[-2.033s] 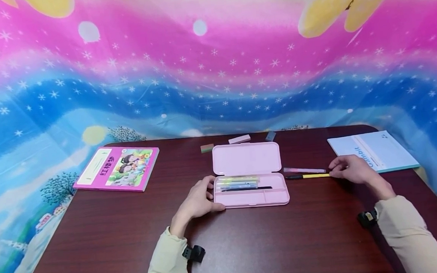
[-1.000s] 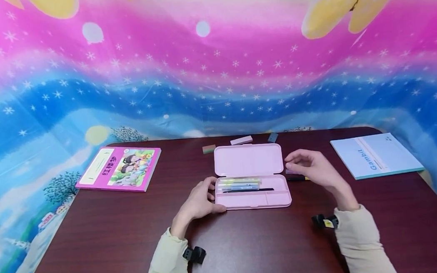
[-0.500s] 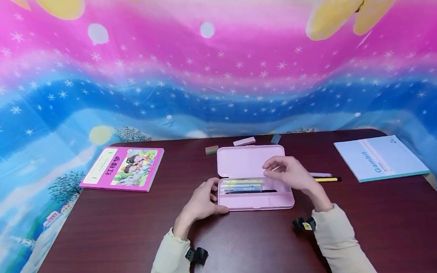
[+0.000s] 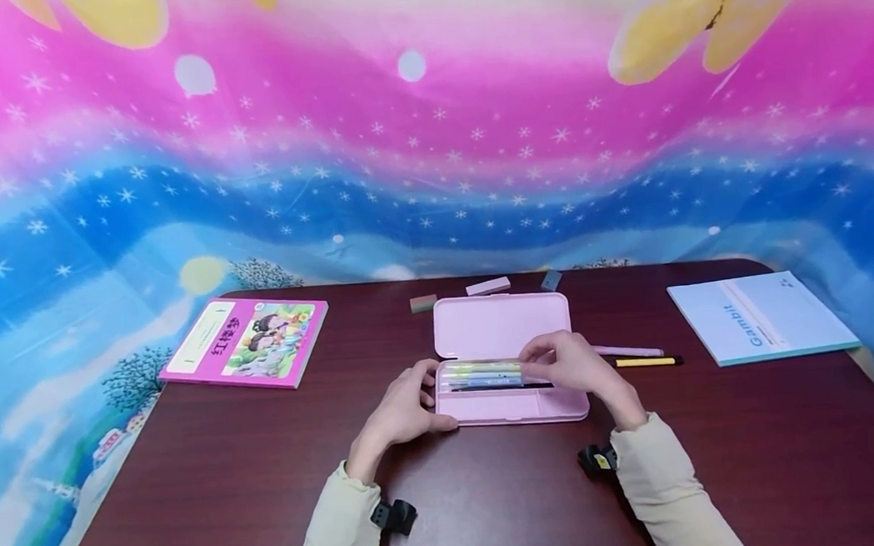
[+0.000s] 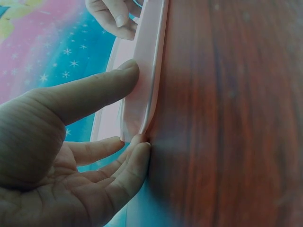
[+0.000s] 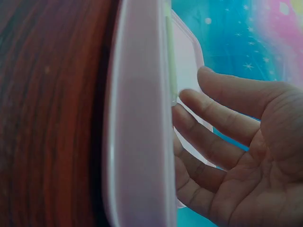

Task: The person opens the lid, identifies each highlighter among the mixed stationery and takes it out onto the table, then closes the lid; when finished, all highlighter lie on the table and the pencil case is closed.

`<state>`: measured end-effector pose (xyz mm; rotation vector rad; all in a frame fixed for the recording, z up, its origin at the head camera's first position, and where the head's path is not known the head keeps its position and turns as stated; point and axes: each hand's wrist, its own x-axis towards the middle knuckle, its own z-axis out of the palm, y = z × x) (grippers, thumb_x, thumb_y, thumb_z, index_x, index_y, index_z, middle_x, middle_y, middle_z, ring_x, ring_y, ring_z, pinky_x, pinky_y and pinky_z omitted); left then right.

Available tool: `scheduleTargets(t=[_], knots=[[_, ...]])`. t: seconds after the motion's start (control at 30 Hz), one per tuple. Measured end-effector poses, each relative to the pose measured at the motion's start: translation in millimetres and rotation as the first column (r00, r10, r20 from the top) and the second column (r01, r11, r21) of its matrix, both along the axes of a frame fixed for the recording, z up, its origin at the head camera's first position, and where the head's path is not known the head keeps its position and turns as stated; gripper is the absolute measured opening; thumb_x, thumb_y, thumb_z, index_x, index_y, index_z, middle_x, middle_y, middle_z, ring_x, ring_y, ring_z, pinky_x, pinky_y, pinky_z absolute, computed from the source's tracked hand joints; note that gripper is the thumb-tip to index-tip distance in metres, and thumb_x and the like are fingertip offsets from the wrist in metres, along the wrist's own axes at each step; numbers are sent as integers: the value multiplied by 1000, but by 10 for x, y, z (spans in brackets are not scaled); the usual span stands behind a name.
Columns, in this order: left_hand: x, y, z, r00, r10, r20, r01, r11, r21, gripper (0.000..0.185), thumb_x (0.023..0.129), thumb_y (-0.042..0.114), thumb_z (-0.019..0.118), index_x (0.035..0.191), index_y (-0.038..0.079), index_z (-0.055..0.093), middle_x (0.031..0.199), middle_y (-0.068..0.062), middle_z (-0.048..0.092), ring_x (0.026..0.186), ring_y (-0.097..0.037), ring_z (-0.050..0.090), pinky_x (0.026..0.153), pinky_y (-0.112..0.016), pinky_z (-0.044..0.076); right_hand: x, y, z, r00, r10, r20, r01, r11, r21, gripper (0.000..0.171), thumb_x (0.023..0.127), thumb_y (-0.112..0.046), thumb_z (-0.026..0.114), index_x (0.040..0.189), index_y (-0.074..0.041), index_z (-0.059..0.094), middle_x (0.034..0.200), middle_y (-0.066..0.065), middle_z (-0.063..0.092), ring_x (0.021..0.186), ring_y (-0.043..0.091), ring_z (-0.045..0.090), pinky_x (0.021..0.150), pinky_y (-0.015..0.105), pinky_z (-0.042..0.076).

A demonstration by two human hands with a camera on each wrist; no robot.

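A pink pencil case [image 4: 486, 407] lies on the table with its lid raised. Yellow, green and blue pens [image 4: 481, 372] and a dark slim one fill its rear compartment. My left hand [image 4: 400, 409] grips the case's left end, thumb [image 5: 106, 87] on the front side and fingers round the end. Over the rear compartment's right part is my right hand [image 4: 569, 363], its fingers loosely bent. In the right wrist view its thumb and index finger stand apart, with fingertips right at the end of a yellow-green pen [image 6: 171, 66].
Right of the case lie a pale pink pen [image 4: 633, 350] and a yellow-and-black pen [image 4: 645, 362]. Three erasers, including a pink one [image 4: 488, 286], lie behind the lid. A pink book [image 4: 246, 343] is at the left, a light blue notebook [image 4: 758, 316] at the right.
My right hand has left the loose pens on the right and moved left, then down over the pens in the case. My left hand keeps its grip on the case.
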<state>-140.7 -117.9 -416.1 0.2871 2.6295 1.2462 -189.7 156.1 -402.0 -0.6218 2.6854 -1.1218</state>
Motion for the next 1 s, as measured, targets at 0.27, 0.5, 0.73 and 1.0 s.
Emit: scheduleTargets(t=[0.27, 0.5, 0.73, 1.0], knots=[[-7, -3, 7, 1000, 1, -3, -1, 1000, 3, 76, 67, 17, 88, 130, 5, 48, 109, -8, 50, 86, -17, 52, 75, -31, 46, 0, -30, -1, 1000, -23, 17, 23, 999, 34, 18, 82, -10, 75, 97, -4, 70, 84, 2, 67, 78, 17, 61, 75, 39, 51], [-16, -3, 1, 1000, -3, -12, 3, 1000, 15, 77, 65, 15, 89, 129, 4, 48, 108, -9, 51, 84, -17, 54, 75, -31, 46, 5, -49, -23, 1000, -17, 0, 17, 999, 33, 16, 80, -7, 76, 95, -3, 70, 80, 2, 67, 73, 15, 59, 71, 34, 50], [-22, -8, -7, 1000, -10, -17, 10, 1000, 9, 76, 65, 16, 89, 128, 4, 49, 107, -9, 51, 84, -17, 54, 74, -32, 46, 4, -47, -48, 1000, 1, -3, -1, 999, 50, 9, 82, -7, 75, 90, -4, 71, 77, 0, 66, 70, 12, 58, 68, 29, 48], [-23, -7, -9, 1000, -1, -1, 1, 1000, 6, 75, 66, 17, 89, 129, 6, 49, 108, -8, 50, 85, -16, 52, 75, -32, 45, 16, 4, 31, 999, -10, 33, 9, 1000, 11, 12, 84, -14, 73, 92, -6, 71, 81, 1, 67, 73, 14, 59, 66, 32, 48]])
